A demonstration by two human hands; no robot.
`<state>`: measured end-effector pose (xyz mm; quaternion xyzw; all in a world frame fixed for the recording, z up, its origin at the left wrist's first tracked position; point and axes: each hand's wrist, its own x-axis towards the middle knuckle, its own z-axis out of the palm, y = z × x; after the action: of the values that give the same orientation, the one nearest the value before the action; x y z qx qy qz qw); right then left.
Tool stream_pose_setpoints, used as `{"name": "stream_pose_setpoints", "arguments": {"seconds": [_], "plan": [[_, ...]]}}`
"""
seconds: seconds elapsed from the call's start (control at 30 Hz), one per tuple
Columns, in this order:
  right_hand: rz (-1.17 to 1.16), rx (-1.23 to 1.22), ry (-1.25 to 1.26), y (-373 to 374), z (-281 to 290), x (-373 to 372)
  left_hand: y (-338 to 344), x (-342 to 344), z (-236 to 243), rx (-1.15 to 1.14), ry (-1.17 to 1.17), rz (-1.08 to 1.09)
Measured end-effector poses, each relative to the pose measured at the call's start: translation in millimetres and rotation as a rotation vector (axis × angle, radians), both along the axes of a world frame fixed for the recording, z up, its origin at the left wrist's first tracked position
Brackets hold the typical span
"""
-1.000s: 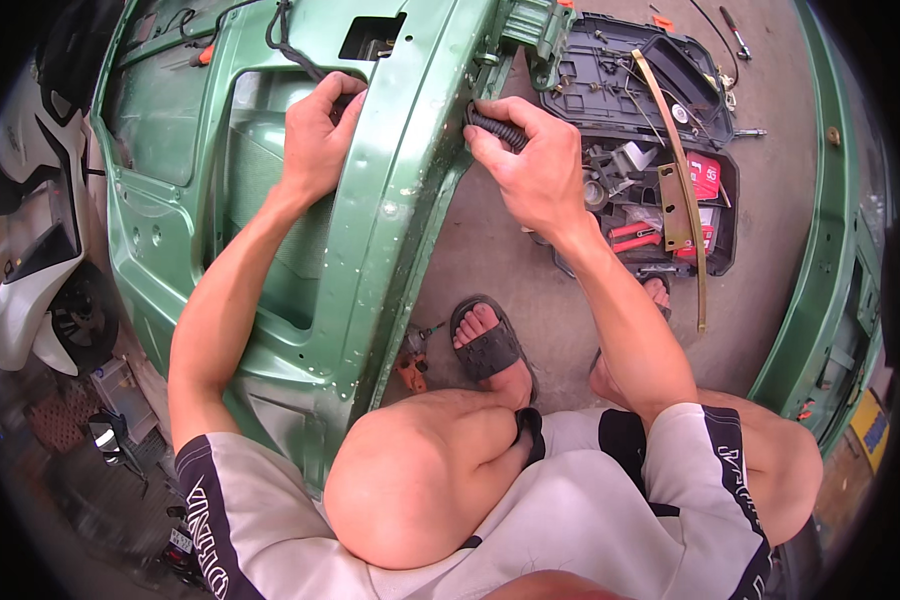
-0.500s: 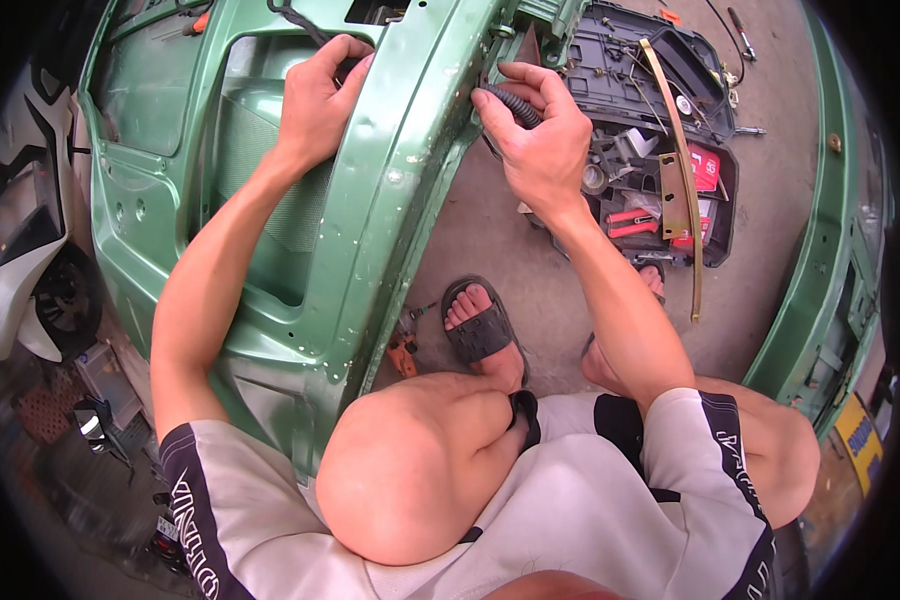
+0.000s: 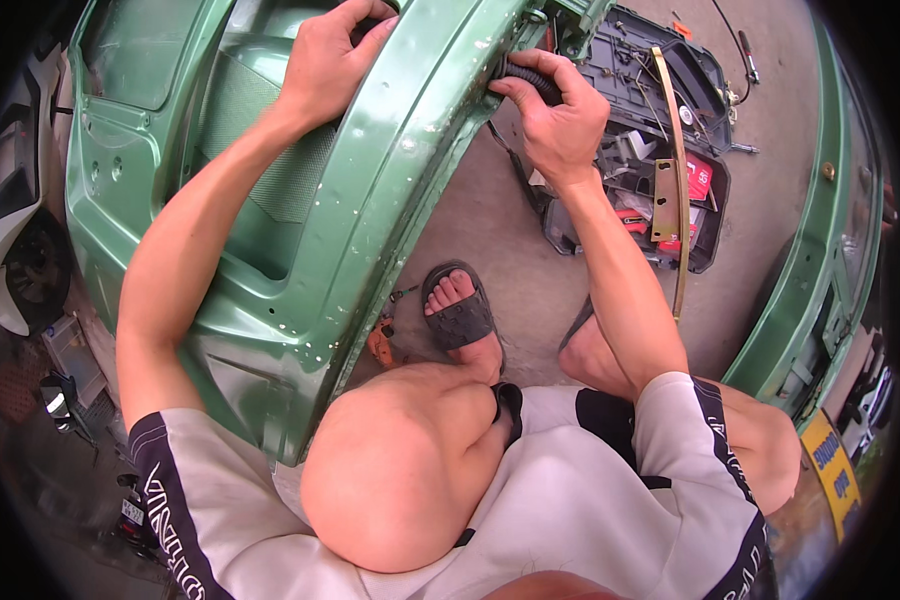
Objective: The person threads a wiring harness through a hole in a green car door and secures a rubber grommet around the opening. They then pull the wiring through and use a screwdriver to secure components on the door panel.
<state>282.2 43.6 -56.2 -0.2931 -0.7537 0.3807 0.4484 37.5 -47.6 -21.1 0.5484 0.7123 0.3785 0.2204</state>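
A green car door [image 3: 370, 200] stands before me on the left, its inner side towards me. My left hand [image 3: 332, 65] reaches into the upper opening of the panel. Its fingers curl in a pinch at the inner edge; whatever they hold there is dark and mostly hidden. At the door's outer edge my right hand [image 3: 567, 115] pinches a black corrugated rubber sleeve [image 3: 536, 84] between thumb and fingers. The sleeve's far end meets the door edge. A thin black cable [image 3: 503, 143] hangs below that edge, beside my right hand.
An open dark toolbox [image 3: 708, 235] with several tools lies beyond my right forearm, with a long brass-coloured metal strip [image 3: 678, 150] across it. Another green body panel [image 3: 785, 320] stands at the right. An orange tool [image 3: 380, 342] lies by my sandal [image 3: 460, 320]. A white motorbike [image 3: 10, 260] is far left.
The view has shifted, so the door sits slightly lower and further left. My right hand keeps its pinch on the sleeve, and more black cable shows beneath it. My left hand stays at the opening.
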Motion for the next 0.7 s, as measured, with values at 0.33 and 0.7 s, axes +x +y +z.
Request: {"name": "stream_pose_setpoints", "arguments": {"seconds": [0.33,0.7], "plan": [[0.074,-0.659,0.281,0.7,-5.2,-6.3,4.4,14.8,15.5,0.011,0.005,0.076],[0.210,-0.590,0.076,7.0,13.3,4.8,4.0,14.9,13.0,0.021,0.003,0.093]]}}
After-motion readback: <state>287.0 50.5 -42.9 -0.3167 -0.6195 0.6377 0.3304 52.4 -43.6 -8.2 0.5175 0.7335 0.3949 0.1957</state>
